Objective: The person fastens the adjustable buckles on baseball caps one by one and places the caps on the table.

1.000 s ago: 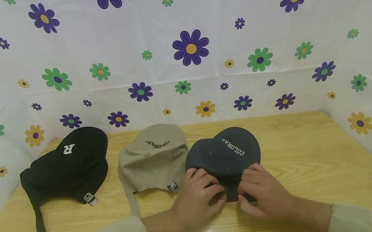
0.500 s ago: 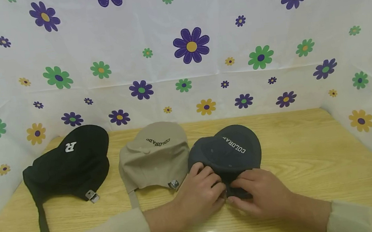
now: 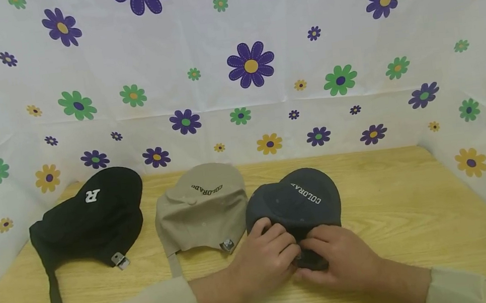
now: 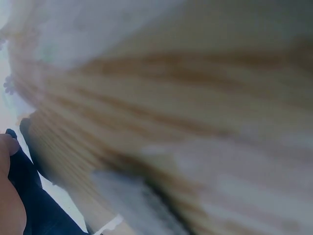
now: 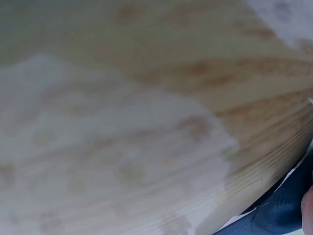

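A navy baseball cap (image 3: pixel 295 198) with white lettering lies on the table, its brim pointing away from me. At its near edge my left hand (image 3: pixel 267 256) grips the left side of the back strap area, fingers curled. My right hand (image 3: pixel 342 255) pinches the strap end from the other side, thumb below and fingers above. The two hands almost meet, and they hide the buckle. Dark cap fabric (image 4: pixel 36 205) shows beside a fingertip in the left wrist view. In the right wrist view, navy fabric (image 5: pixel 279 215) touches a finger at the right edge.
Left of the navy cap lies a beige cap (image 3: pixel 205 216) lettered COLORADO, its strap hanging loose. Farther left is a black cap (image 3: pixel 97 218) with a white R and a loose strap. Behind the wooden table (image 3: pixel 401 198) hangs a flowered white cloth (image 3: pixel 194 37).
My right hand has moved left toward the left hand, closing the gap at the cap's strap. The left hand has shifted slightly right. The other caps have not moved.
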Demonstrator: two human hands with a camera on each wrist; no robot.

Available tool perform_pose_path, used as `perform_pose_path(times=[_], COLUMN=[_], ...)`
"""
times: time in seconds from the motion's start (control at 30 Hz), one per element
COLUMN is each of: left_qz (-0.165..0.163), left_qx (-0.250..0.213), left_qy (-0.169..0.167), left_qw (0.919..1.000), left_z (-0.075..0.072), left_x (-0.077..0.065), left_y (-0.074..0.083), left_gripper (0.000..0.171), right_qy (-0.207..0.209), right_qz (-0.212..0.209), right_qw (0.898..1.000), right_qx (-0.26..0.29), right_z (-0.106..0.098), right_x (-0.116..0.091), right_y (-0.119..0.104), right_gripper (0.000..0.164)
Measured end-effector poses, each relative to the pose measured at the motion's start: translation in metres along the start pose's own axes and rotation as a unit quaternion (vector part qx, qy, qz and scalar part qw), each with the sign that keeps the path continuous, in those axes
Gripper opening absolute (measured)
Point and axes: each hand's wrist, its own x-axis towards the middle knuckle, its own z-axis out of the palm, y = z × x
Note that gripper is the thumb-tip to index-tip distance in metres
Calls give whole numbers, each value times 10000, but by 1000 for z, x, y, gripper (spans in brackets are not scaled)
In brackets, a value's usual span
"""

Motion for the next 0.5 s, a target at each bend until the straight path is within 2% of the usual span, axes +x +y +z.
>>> perform_pose_path(times=[0.1,0.17,0.37,0.5], left_qz=[-4,-15,-108,-256], left_qx=[-95,-134,-224,-327], left_qy=[60,72,81,166], left_qw=[9999,9999,9997,9990], left_z=[-1,-1,-2,-3], left_x=[1,1,2,3], left_y=[2,2,3,3], left_gripper=[1,4,2,11], right_qy=[124,147,35,147], right_qz=[-95,-125,-175,-315], right_qw=[9999,9998,9998,9993], right_qx=[41,67,120,142], right_z=[1,1,2,2], right_x=[0,-1,0,1], right_y=[-1,-1,-1,0], right_gripper=[40,38,34,31])
